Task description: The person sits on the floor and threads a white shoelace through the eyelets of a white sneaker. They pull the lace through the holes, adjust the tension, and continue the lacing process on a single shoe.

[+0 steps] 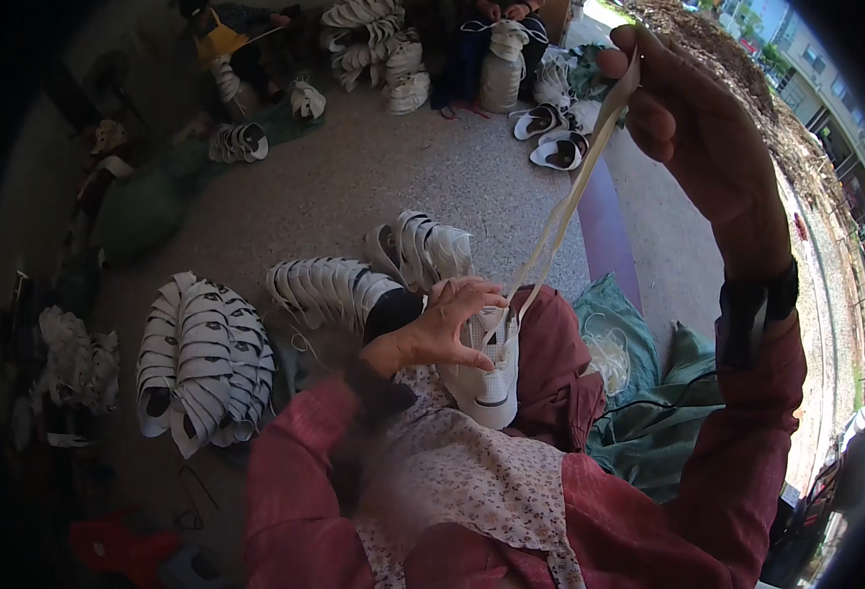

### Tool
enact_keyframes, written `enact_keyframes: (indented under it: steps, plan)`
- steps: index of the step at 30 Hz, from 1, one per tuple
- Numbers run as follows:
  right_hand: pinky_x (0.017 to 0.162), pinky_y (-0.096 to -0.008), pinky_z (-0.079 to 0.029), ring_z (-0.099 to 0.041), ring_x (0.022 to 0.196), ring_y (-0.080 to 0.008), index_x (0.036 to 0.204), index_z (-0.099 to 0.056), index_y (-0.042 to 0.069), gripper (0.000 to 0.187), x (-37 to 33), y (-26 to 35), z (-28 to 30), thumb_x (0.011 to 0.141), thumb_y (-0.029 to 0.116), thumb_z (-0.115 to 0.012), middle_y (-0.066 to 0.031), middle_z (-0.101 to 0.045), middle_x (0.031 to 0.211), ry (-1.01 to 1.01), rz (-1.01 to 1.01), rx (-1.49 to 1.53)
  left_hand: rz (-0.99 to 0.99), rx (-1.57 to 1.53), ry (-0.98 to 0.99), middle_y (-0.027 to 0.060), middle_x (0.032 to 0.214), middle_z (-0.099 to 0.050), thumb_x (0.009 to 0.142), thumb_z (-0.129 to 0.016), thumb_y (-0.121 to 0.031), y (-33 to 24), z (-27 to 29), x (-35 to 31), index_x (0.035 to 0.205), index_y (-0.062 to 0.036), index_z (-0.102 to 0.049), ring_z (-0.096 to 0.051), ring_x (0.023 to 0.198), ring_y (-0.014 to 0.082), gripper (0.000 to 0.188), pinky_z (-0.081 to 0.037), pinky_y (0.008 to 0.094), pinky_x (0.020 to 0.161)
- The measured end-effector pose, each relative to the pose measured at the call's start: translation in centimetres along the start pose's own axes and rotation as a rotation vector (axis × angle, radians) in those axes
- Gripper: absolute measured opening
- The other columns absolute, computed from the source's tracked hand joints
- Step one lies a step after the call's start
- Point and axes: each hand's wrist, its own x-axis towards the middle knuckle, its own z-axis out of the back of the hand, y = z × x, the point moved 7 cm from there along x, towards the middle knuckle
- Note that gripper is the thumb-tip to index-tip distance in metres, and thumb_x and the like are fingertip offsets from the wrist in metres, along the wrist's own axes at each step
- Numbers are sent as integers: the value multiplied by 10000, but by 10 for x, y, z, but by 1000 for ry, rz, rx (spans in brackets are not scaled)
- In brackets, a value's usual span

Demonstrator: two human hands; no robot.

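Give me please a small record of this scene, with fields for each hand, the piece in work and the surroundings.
Left hand: touching the white shoe upper, thumb and fingers apart across its lacing
Right hand: raised, pinching the pale lace
Piece: upper at the lap; lace strands run from it up to the right hand
Left side: nested white uppers on the floor
Right side: green sacks, loose pale laces
Background: two other people, partly seen; more stacked uppers

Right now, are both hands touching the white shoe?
No, only the left hand touches the white shoe; the right hand holds up the shoelace.
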Motion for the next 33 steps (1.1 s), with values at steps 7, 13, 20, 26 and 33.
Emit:
enact_keyframes:
  steps: [7, 13, 20, 26, 33]
  plan:
    - [581, -212, -464, -530, 655, -39, 1242, -563, -7, 296, -13, 95, -10, 1082, 224, -471, -25, -659, 1018, -115, 206, -580, -37, 138, -181, 104, 1381, -493, 580, -900, -534, -18, -47, -6, 1351, -131, -409, -372, 1384, 335, 999, -180, 509, 1172]
    - [644, -233, -475, -560, 715, -67, 1194, -586, -10, 273, -30, 127, -6, 1076, 211, -477, -39, -664, 1006, -191, 288, -788, 32, -17, -381, 94, 1292, -509, 599, -883, -415, -4, -46, -21, 1232, -145, -467, -437, 1272, 326, 804, -262, 491, 1101]
    - [717, -257, -488, -595, 785, -99, 1137, -614, -13, 255, -34, 139, -10, 1070, 196, -483, -54, -669, 992, -217, 318, -867, -29, 365, -221, 122, 1388, -436, 619, -826, -385, -29, -65, -13, 1195, -128, -580, -346, 1340, 322, 677, -258, 486, 1097]
    - [780, -278, -499, -624, 846, -127, 1089, -637, -15, 249, -6, 126, -18, 1064, 182, -488, -68, -674, 980, -139, 376, -840, 22, 426, -140, 96, 1446, -416, 674, -800, -381, -18, -72, -15, 1270, -130, -592, -313, 1369, 322, 679, -233, 492, 1111]
    - [854, -302, -512, -659, 916, -160, 1032, -664, -19, 253, -13, 19, -54, 1058, 167, -494, -84, -679, 966, 214, 145, -574, 122, -408, 98, 27, 971, -702, 1019, -577, -367, 2, -50, 4, 980, -89, -720, -626, 1010, 189, 316, -462, 362, 940]
